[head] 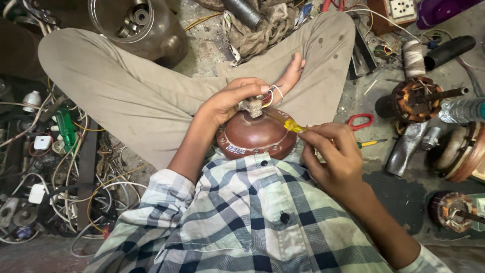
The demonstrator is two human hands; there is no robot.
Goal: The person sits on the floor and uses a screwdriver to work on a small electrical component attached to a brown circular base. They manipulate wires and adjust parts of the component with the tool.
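A round brown fan motor housing (256, 135) rests in my lap between my crossed legs. My left hand (230, 99) is cupped over its top, gripping the metal shaft fitting (253, 106) where red and white wires (273, 93) come out. My right hand (333, 154) holds a screwdriver with a yellow clear handle (294, 126); its blade angles up-left toward the fitting under my left hand.
Red-handled scissors (359, 121) and a second small screwdriver (373, 143) lie on the floor to the right. Copper-wound motor stators (415, 99) and metal parts fill the right side. Tangled wires and plugs (55, 167) cover the left. A metal pot (146, 28) with bearings stands behind my knee.
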